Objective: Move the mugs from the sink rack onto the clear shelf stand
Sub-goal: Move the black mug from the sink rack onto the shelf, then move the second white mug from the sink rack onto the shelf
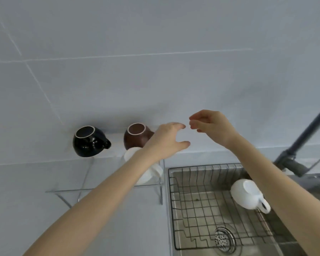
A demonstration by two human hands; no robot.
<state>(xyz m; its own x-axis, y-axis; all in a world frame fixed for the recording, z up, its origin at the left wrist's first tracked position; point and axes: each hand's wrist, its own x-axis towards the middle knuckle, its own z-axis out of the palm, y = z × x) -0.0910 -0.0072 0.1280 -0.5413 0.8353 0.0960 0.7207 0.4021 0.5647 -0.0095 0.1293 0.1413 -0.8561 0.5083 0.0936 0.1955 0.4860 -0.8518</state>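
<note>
A black mug (88, 142) and a brown mug (136, 135) stand upside down on the top of the clear shelf stand (67, 190). A white mug (151, 173) sits on the stand's lower level, partly hidden by my left forearm. Another white mug (247, 194) lies tilted in the wire sink rack (198, 204). My left hand (167, 140) hovers open just right of the brown mug, holding nothing. My right hand (210, 126) is raised beside it, fingers loosely curled and empty.
The steel sink (201, 242) with its round drain (224, 239) lies under the rack. A dark faucet (303, 143) rises at the right. A tiled grey wall (155, 52) stands close behind the stand, and the counter (26, 209) spreads to the left.
</note>
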